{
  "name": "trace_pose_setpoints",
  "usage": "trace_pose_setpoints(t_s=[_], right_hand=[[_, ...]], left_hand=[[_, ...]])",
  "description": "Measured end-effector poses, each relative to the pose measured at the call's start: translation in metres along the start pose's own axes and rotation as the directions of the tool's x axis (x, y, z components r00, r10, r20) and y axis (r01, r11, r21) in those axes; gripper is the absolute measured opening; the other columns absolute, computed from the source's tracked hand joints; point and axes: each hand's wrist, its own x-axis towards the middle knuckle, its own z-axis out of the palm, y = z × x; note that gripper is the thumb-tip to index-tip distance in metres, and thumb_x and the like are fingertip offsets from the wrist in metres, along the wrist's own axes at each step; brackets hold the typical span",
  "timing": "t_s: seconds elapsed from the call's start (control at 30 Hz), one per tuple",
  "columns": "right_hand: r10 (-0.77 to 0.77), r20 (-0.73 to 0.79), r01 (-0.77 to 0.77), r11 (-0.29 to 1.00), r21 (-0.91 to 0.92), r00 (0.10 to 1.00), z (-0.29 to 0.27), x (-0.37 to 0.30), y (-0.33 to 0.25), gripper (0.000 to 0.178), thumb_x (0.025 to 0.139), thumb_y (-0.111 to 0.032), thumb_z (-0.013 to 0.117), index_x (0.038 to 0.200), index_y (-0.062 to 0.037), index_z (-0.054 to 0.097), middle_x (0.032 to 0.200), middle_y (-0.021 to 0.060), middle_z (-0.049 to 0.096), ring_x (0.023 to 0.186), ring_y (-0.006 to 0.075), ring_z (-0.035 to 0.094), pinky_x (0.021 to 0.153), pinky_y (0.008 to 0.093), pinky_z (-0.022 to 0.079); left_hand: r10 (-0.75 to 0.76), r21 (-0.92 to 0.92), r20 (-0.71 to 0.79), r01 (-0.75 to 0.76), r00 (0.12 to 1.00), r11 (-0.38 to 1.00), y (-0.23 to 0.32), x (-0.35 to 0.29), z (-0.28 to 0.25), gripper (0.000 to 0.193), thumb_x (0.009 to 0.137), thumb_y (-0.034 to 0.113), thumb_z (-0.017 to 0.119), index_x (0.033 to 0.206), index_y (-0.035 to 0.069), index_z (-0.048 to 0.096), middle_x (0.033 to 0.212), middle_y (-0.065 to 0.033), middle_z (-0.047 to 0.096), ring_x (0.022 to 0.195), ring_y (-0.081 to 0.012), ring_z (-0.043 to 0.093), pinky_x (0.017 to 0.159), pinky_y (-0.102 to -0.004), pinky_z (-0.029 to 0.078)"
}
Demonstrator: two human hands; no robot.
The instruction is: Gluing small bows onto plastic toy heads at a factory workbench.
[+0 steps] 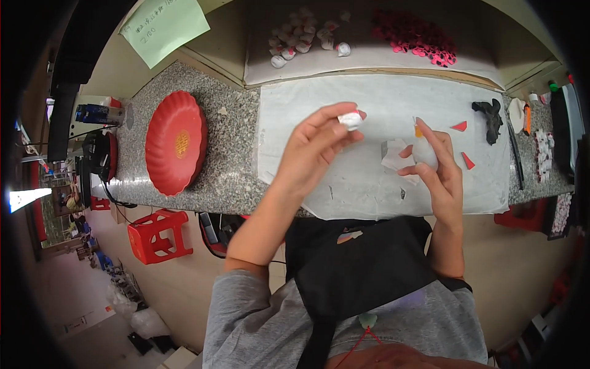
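Your left hand (316, 144) is raised over the white paper sheet (369, 98) that covers the granite counter (227, 123), and its thumb and fingertips are pinched shut on a small white piece with a touch of red (351, 119). The rest of that hand is loosely curled, and the piece sits at the very tips, pointing up and toward your right.

Your right hand (437, 169) is closed around a small white glue bottle (424, 152) with an orange nozzle (418, 130). The bottle stands nearly upright in your grip, its long axis running from your palm up toward the far edge of the counter, with the nozzle at the top and tilted slightly leftward.

The relation to mind is this: the pinched piece lies up and to the left of the nozzle, near it but clearly apart, with bare paper showing between them. The nozzle tip sits a little lower than the piece. Both hands are about equally near that gap.

Just below the bottle, a crumpled scrap of white paper (393, 155) lies touching or just beside your right fingers; I cannot tell which. Two red triangular cut-outs (464, 142) lie on the sheet to your right, and a red scalloped plate (175, 142) stands well apart on your left
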Motion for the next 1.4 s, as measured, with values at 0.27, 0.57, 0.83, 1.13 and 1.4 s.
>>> trace_pose_setpoints(t_s=[0.27,0.57,0.83,1.13,1.4], right_hand=[[-0.105,-0.332,0.226,0.909,0.351,0.937,0.003,0.0,-0.008,0.026,0.064,-0.004,0.06,0.084,-0.0012,0.043,0.084,0.0106,0.044,0.069,0.0134,0.047,0.049,0.0202,0.038],[-0.593,-0.178,0.544,0.798,-0.259,0.785,0.021,-0.007,0.0,0.039,0.054,-0.002,0.071,0.084,-0.0034,0.046,0.079,0.0097,0.046,0.065,0.0147,0.049,0.057,0.0241,0.04],[-0.591,-0.103,0.544,0.787,-0.291,0.8,0.027,-0.007,-0.003,0.04,0.05,0.0,0.073,0.082,-0.0025,0.048,0.078,0.0096,0.046,0.061,0.0144,0.05,0.052,0.0231,0.041],[-0.579,-0.074,0.533,0.787,-0.31,0.812,0.027,-0.007,-0.003,0.042,0.049,0.0,0.073,0.082,-0.0021,0.048,0.077,0.0091,0.046,0.058,0.013,0.048,0.05,0.022,0.041],[-0.587,-0.095,0.539,0.787,-0.298,0.804,0.024,-0.008,-0.001,0.041,0.05,0.001,0.073,0.083,-0.0026,0.049,0.077,0.009,0.046,0.057,0.0126,0.047,0.05,0.0215,0.04]], left_hand=[[0.24,0.02,-0.035,-0.24,0.97,0.971,-0.043,-0.016,0.006,0.028,0.074,0.0,0.051,0.101,-0.001,0.046,0.097,-0.0124,0.052,0.087,-0.0164,0.05,0.079,-0.0296,0.04],[0.253,-0.05,-0.104,-0.259,0.962,0.964,-0.046,-0.02,0.002,0.031,0.073,-0.005,0.051,0.103,-0.001,0.044,0.1,-0.0106,0.05,0.092,-0.0122,0.047,0.077,-0.022,0.038],[0.293,-0.008,-0.088,-0.295,0.952,0.955,-0.045,-0.02,0.001,0.036,0.072,-0.002,0.054,0.105,-0.001,0.042,0.103,-0.0164,0.049,0.094,-0.0157,0.047,0.081,-0.0248,0.036],[0.278,0.021,-0.056,-0.277,0.959,0.961,-0.044,-0.021,0.002,0.036,0.071,-0.002,0.053,0.106,-0.001,0.043,0.103,-0.0169,0.048,0.094,-0.0158,0.046,0.08,-0.0242,0.036],[0.285,0.003,-0.069,-0.285,0.956,0.958,-0.045,-0.02,0.002,0.036,0.071,0.0,0.054,0.106,-0.001,0.042,0.102,-0.0168,0.049,0.096,-0.017,0.046,0.082,-0.026,0.035]])
